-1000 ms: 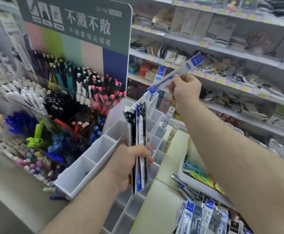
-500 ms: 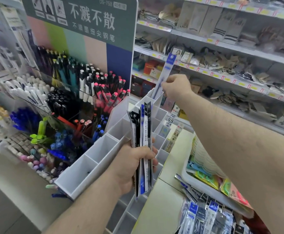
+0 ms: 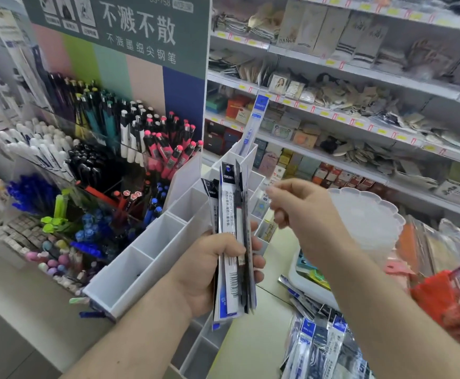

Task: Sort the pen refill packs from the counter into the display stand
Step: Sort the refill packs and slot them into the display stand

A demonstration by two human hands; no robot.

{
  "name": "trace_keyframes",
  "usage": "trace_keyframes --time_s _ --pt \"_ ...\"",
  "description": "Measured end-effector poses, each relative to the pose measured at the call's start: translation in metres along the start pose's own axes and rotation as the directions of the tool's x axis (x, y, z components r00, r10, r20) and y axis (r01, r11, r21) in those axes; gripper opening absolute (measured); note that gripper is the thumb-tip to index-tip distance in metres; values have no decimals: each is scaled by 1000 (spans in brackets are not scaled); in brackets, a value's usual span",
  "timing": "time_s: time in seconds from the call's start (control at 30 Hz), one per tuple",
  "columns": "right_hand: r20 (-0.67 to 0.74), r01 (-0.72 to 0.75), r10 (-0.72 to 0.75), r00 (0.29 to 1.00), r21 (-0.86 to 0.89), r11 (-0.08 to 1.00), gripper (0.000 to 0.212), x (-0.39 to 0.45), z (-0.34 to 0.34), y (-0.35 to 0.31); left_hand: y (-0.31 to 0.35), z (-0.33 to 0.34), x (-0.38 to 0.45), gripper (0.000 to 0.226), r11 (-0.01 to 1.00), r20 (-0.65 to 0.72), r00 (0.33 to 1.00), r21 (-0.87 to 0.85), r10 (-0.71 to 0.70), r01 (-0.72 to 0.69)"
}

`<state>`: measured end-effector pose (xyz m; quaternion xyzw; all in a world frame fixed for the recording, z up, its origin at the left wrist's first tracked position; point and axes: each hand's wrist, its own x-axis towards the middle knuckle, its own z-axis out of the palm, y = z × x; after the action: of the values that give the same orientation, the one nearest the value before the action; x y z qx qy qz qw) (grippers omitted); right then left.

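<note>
Since a second ago: right hand [image 3: 302, 214] drawn back from the top of the display stand [image 3: 152, 258], empty now, fingers loosely curled and slightly parted, gripping nothing; blue refill pack [image 3: 252, 124] left standing upright in the topmost compartment, header card poking well above the rim, presumably so the label stays readable. Below it, stepped white compartments mostly bare, tiered to keep each row visible. Left hand [image 3: 209, 272] closed around a fanned bundle of refill packs [image 3: 233, 236], held upright beside the stand, probably to keep headers in sight for picking the next one. Further loose packs [image 3: 316, 343] heaped on the counter [image 3: 239, 343] at lower right, not yet sorted. Likely next: right hand to the bundle for another pack.
</note>
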<state>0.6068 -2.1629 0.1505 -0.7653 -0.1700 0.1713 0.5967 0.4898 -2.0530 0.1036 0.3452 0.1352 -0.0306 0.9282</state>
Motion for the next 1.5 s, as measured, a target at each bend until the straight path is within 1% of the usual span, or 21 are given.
trace_keyframes --time_s 0.1,0.17,0.27,0.37,0.43,0.5,0.6,0.67,0.77,0.83,0.87,0.93,1.0,1.03,1.1,1.17,1.23,1.27,1.33,1.43,1.5 --pt "82 -17 18 997 -7 1000 17 -41 1 5 -6 1 -1 36 999 20 999 44 -33 32" --pt "109 6 1 994 -55 998 18 -56 5 12 -11 2 -2 35 994 15 998 96 -58 57" --pt "63 25 -21 998 -54 998 17 -64 3 23 -18 3 -3 45 983 -3 998 174 -64 64" --pt "46 -91 86 995 123 988 17 -71 -6 27 -22 7 -8 50 968 -7 997 241 -75 74" --pt "21 -89 87 996 135 987 16 -75 -8 32 -24 10 -13 52 961 -17 998 267 -66 68" --pt "-40 -78 84 996 137 988 15 -79 -10 37 -25 13 -17 45 953 -43 998 300 -37 49" --pt "-79 -83 98 992 173 981 12 -85 -14 38 -28 15 -22 25 938 -119 993 346 21 21" --pt "-140 -37 50 989 93 995 14 -89 -14 39 -32 16 -22 26 920 -173 983 393 65 8" --pt "-290 56 -126 949 -238 970 21 -93 -8 46 -41 16 -22 22 870 -216 961 491 174 -47" --pt "-328 56 -166 930 -318 946 22 -97 -3 48 -49 17 -22 24 811 -214 941 576 264 -97" --pt "-323 56 -157 933 -302 952 23 -99 -1 48 -52 20 -23 25 786 -185 939 606 291 -124" --pt "-279 61 -112 954 -186 981 32 -102 1 46 -56 25 -25 31 773 -93 953 610 287 -174" --pt "-224 36 -29 974 28 999 33 -106 2 42 -57 28 -26 35 807 -31 963 553 269 -207" --pt "-190 -13 44 981 161 987 30 -108 2 39 -57 27 -25 38 839 -17 966 501 256 -214" --pt "-86 -151 198 976 384 911 26 -109 1 36 -56 23 -22 42 903 0 978 385 208 -192" --pt "51 -282 299 953 513 811 26 -109 -5 35 -55 20 -20 39 938 45 986 304 159 -165" --pt "172 -367 330 928 578 729 29 -109 -11 36 -53 18 -19 25 954 114 988 270 102 -130" --pt "211 -389 330 920 586 710 30 -109 -13 36 -53 16 -18 19 960 146 986 258 75 -111" --pt "250 -404 318 914 592 697 31 -110 -17 38 -52 13 -17 19 967 159 985 237 60 -97" --pt "240 -386 303 922 628 676 30 -109 -23 38 -50 13 -16 40 963 41 994 244 104 -111" --pt "163 -334 296 941 592 733 25 -106 -28 39 -48 12 -15 48 932 -66 983 333 171 -140"
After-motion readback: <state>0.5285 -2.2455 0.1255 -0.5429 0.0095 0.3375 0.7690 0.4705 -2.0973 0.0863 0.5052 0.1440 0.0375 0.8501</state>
